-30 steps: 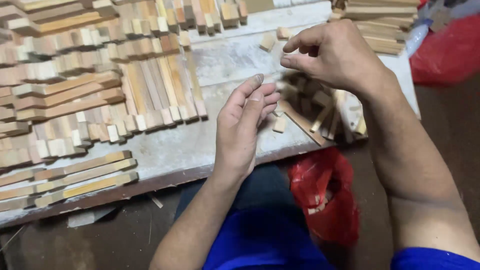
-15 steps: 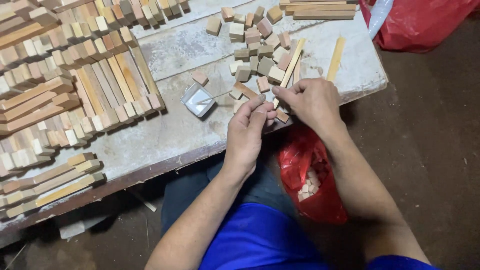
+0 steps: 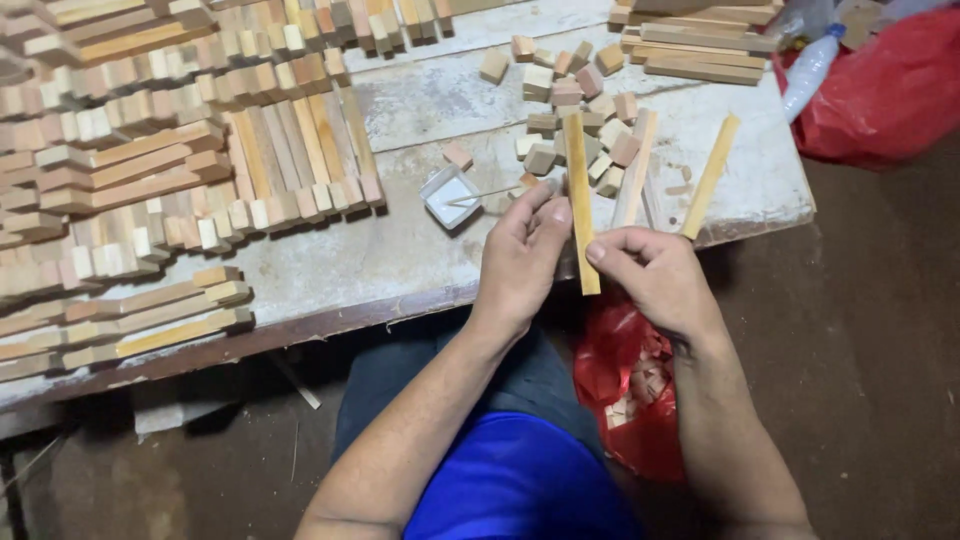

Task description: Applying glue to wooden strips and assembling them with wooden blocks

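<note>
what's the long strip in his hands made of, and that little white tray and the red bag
Strip, held by both the left hand and right hand: looks like bare, unfinished light wood, with a yellowish face and visible grain. Small tray: white with a slight sheen, probably plastic, possibly metal. Red bag below the table edge: thin glossy plastic, crinkled and shiny.

Both forearms reach toward twelve o'clock; left hand (image 3: 520, 262) at eleven, fingers curled and pinching; right hand (image 3: 655, 275) at one, thumb and fingers closed in a pinch
</note>
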